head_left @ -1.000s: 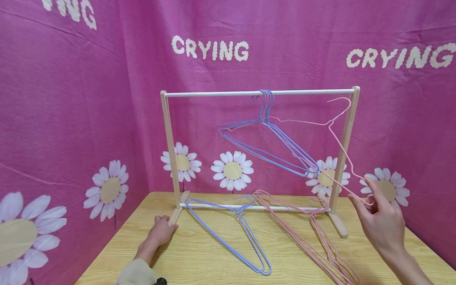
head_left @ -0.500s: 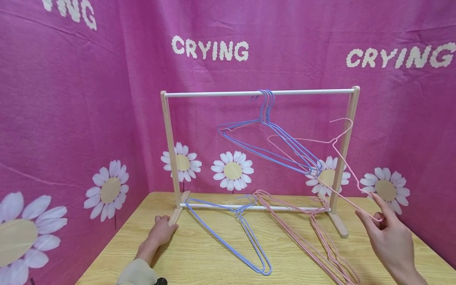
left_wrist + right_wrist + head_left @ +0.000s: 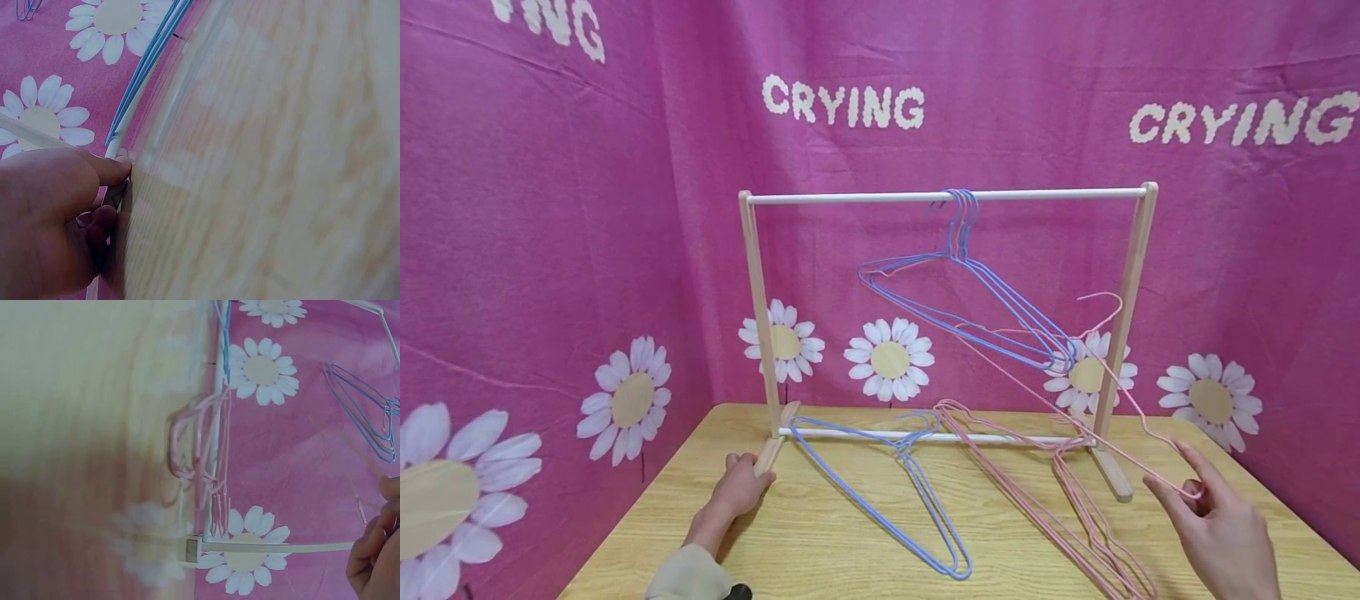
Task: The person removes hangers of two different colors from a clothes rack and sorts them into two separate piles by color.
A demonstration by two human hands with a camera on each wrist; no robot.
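Right hand: thumb and fingers pinch a lower corner of a pink hanger, held tilted; its hook points up beside the right post, below the upper bar. The far end lies in line with the low edge of the hung hangers; whether they touch cannot be told. Left hand: narrow, gripping the left foot of the rack, near the left edge of the surface. The hung hangers, mostly blue, crowd near mid-bar, with bare bar either side, the longer run to the left. Open height remains between their lower corners and the lower bar, crossed at right by the held hanger. Two blue hangers and a pink pile lean on that bar, a gap between them; the pile's near end reaches the bottom of the head view.
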